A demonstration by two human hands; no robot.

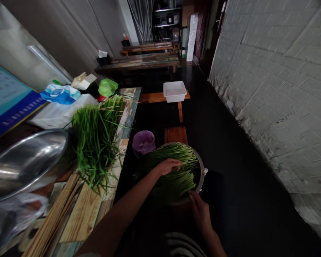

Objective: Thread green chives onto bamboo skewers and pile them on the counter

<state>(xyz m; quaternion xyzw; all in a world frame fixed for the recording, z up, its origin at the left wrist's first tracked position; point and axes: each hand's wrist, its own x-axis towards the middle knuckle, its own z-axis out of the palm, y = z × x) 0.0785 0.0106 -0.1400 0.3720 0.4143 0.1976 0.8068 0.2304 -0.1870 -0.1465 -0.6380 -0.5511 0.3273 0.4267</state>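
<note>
Long green garlic chives (180,182) fill a round metal basin (202,173) low in front of me, their pale stem ends pointing right. My left hand (169,166) lies across the top of the chives, fingers stretched toward the stems. At the near right rim is my right hand (200,208), thumb and fingers pinched together by the stem ends. Whatever it pinches is too small and dark to make out. On the table to the left lies a second heap of chives (95,142), with thin bamboo skewers (111,107) across its far end.
A purple bucket (143,142) stands beyond the basin. A white plastic tub (174,91) sits on a wooden bench (152,97). The left table (81,214) holds a large steel bowl (29,160), a skewer bundle (55,214) and bags. A brick wall (278,78) runs along the right.
</note>
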